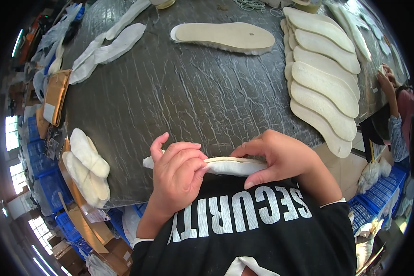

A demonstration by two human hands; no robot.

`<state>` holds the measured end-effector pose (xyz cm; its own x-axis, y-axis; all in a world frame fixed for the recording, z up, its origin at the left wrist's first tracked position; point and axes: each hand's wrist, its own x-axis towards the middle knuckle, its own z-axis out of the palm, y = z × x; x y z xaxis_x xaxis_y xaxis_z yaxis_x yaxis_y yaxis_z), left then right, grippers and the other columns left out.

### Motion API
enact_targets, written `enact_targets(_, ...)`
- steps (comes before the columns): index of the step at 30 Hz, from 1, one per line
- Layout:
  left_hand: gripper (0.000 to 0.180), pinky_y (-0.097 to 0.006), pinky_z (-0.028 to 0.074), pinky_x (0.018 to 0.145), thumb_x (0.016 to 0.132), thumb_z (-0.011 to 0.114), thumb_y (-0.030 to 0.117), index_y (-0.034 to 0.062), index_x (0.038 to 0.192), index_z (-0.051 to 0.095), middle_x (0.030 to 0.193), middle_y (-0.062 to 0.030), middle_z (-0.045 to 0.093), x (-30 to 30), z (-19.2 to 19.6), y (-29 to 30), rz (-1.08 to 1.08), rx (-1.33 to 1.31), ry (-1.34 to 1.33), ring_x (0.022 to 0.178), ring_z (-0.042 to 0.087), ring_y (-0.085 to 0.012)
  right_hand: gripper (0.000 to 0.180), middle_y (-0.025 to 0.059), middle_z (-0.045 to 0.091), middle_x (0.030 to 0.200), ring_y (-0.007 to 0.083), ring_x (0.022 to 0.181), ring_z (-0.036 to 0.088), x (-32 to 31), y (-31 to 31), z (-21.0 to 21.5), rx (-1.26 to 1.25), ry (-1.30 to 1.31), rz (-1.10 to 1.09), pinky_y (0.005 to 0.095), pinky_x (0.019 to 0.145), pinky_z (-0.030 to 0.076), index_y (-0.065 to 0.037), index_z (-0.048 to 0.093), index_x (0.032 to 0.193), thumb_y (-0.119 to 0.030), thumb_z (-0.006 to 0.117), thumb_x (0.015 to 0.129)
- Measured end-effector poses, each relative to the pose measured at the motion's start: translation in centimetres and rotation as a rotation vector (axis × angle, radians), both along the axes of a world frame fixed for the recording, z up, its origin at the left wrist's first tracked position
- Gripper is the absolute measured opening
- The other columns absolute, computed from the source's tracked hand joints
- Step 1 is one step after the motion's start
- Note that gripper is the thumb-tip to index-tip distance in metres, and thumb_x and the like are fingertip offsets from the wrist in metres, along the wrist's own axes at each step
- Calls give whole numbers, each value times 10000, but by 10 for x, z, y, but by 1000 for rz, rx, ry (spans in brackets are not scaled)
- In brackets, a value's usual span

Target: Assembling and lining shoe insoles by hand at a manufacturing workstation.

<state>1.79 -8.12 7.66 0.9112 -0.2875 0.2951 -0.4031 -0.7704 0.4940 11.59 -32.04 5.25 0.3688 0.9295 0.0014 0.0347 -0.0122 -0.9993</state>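
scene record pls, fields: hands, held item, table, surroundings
left hand: pinching the fleece-lined insole at its left part
right hand: gripping the same insole at its right part
held item: insole seen edge-on, white fleece below, beige board above
table: dark, crinkled surface
single insole: flat, far middle of table
insole row: overlapping, right side
fleece pieces: stacked at left edge
surroundings: blue crates left; another person's hand far right

Insole [234, 165] between hands at worktop [179, 92] near edge; single insole [225, 36] beyond hands; overlapping insole row [324, 78] right; fleece pieces [88, 168] left.
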Motion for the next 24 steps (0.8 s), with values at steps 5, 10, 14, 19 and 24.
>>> enact_targets(5,180,-567,322,1012,714,751,49,89,777,588,845,-8,651,2,1,-4,-33,-6,24,934,649,-217,200,141,642,660,341,629,633,-18,5,7,-290,-477,-224,419,598,502,-57,706,935,-192,722,789)
enact_targets(10,171,-572,330,1017,759,743,73,87,761,573,830,-21,665,-1,1,-5,-31,-26,39,906,658,-245,152,113,630,627,313,599,637,-21,7,2,-247,-569,-236,411,573,493,-70,692,867,-206,715,803)
enact_targets(14,163,-578,327,1003,711,759,49,72,804,627,854,-24,654,-3,-1,-8,-49,-16,11,927,652,-218,174,103,639,626,296,594,645,-26,21,6,-145,-629,-262,400,573,502,-61,676,887,-206,714,800)
enact_targets(19,243,-570,334,1004,679,812,132,104,882,681,998,-28,666,-2,7,-3,-58,19,23,1043,617,-236,173,106,613,597,297,575,641,-31,25,-1,-243,-684,-255,407,541,502,-69,652,876,-175,718,756)
enact_targets(24,348,-531,396,954,638,837,115,90,912,623,1034,-59,657,-10,4,9,34,43,-48,1008,615,-290,167,100,606,590,295,569,638,-32,26,-2,-262,-695,-277,408,543,506,-60,653,878,-160,711,757)
